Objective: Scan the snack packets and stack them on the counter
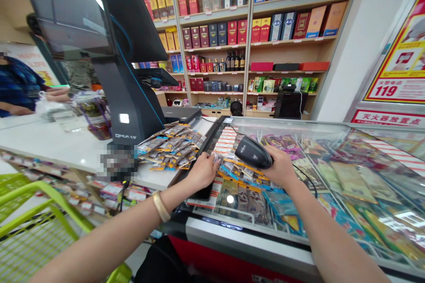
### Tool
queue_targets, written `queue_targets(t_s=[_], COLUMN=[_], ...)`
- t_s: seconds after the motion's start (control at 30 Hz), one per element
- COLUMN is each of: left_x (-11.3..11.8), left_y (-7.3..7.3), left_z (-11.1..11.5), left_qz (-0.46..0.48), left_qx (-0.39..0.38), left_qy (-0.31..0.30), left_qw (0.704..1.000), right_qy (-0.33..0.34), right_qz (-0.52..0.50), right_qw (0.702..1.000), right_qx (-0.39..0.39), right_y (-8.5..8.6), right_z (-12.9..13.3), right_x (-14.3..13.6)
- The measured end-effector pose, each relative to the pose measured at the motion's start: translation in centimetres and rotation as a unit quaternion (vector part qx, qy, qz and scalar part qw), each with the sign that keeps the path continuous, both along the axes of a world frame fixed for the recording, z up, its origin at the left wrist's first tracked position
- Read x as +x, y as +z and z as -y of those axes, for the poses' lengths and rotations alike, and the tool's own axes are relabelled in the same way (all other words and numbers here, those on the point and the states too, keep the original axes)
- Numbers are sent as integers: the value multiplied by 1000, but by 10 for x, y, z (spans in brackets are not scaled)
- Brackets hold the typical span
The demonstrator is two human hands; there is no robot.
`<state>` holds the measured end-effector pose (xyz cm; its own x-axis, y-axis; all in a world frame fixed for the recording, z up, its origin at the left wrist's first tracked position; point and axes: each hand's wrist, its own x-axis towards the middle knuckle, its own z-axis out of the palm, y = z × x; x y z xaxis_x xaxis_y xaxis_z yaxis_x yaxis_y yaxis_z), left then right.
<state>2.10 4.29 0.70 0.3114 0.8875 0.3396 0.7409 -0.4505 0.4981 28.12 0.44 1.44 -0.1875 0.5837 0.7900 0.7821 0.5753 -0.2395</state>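
My right hand (281,167) is wrapped round a black handheld barcode scanner (253,152), held over the glass counter. Beneath the scanner lies a pile of small snack packets (244,174) with orange and blue edges. My left hand (203,170), a gold bracelet on its wrist, pinches the end of a small packet (217,159) just left of the scanner. A dark phone-like slab (203,193) lies partly under that hand. Left of it, a larger heap of similar packets (172,146) sits on the white counter.
A checkout terminal (133,84) stands on the white counter (63,154), with food jars (94,112) beside it. A green shopping basket (43,230) is at lower left. The scanner's cable trails right. People stand across the counter at left. Shelves of boxed bottles (212,35) line the back.
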Motion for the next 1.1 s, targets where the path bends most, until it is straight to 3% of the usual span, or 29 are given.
queue_targets(t_s=[0.1, 0.2, 0.27, 0.33, 0.43, 0.53, 0.63, 0.73, 0.93, 1.1], left_x=[-11, -37, -65, -97, -144, -173, -181, -181, -180, -158], left_y=[4, 16, 32, 50, 71, 77, 71, 62, 55, 59], left_z=[4, 0, -7, -16, -24, -26, -25, -25, -11, 19], left_qz=[-35, -39, -48, -77, -129, -184, -196, -164, -59, -61], left_qx=[73, 143, 187, 212, 178, 72, 20, 31, 193, 288], left_qy=[8, 10, 48, 126, 268, 318, 310, 291, 244, 103], left_qw=[997, 989, 980, 966, 938, 927, 930, 942, 948, 950], right_qy=[1, 2, 6, 9, 11, 11, 10, 5, 8, 22], right_qz=[6, 6, 3, 4, 11, 18, 17, 15, 24, 15], right_qw=[1000, 1000, 1000, 1000, 999, 999, 999, 999, 999, 1000], right_qx=[6, 16, 26, 29, 29, 37, 39, 35, 37, 4], right_y=[-1, -1, -1, 1, 2, 2, 0, -3, -3, 3], right_z=[0, 0, 1, 1, 2, 2, 1, 1, 1, 4], right_x=[1, 2, 2, 1, 0, 0, 1, 2, 2, -2])
